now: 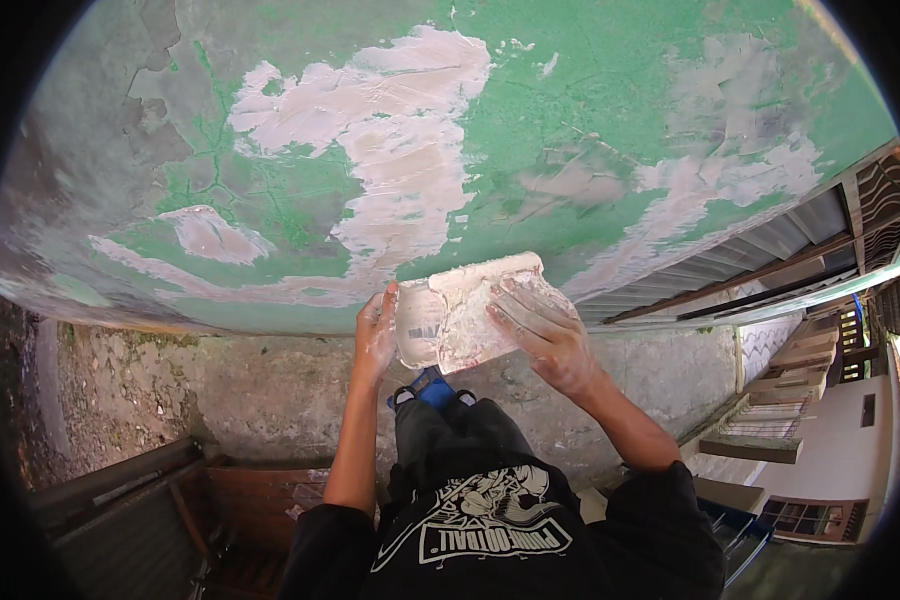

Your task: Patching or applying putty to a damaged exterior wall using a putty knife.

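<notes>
In front of my body, my left hand grips the left side of a pale, see-through plastic piece with rounded corners and dark print. My right hand holds a broad flat putty scraper, caked with whitish putty and thick along its far edge. The scraper overlaps the plastic piece; whether they touch cannot be made out. My right fingers lie along the scraper's face, with the thumb hidden beneath. Both hands are smeared white. Just beyond them rises a worn green wall with patches of pale putty.
My feet stand by a blue object on the stained concrete floor. Brown wooden furniture is behind me at left. To the right are a louvred window, a ledge and a blue metal frame.
</notes>
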